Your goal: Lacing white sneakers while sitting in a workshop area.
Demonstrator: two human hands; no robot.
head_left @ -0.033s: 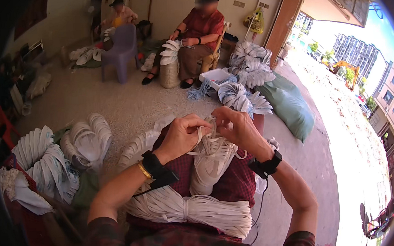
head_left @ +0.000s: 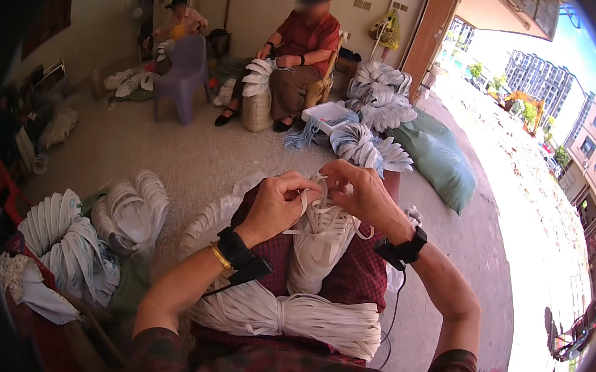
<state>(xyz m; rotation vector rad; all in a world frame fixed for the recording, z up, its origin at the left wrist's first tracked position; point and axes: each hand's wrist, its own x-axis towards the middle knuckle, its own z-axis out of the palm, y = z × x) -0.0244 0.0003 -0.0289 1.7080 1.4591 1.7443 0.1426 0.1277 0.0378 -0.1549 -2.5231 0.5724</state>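
Observation:
On my lap lies a white shoe upper [head_left: 314, 254], its toe toward me, with a flat white shoelace [head_left: 324, 220] threaded across its front. At the upper's far end, my left hand [head_left: 280, 202] is closed, pinching a length of that lace between thumb and fingers. Just to its right, my right hand [head_left: 359, 194] is also closed at the top of the lacing, its fingertips on the lace. A loose loop hangs out beside the right hand. Across my thighs, nearer to me, rests a thick tied bundle of white laces [head_left: 293, 320].
Stacked white shoe uppers [head_left: 63, 237] stand at the left, more [head_left: 364, 147] ahead at right beside a white tray [head_left: 327, 113] and a green sack [head_left: 438, 159]. Two people sit at the back, near a purple chair [head_left: 183, 73]. A black cable [head_left: 394, 310] hangs from my right wrist.

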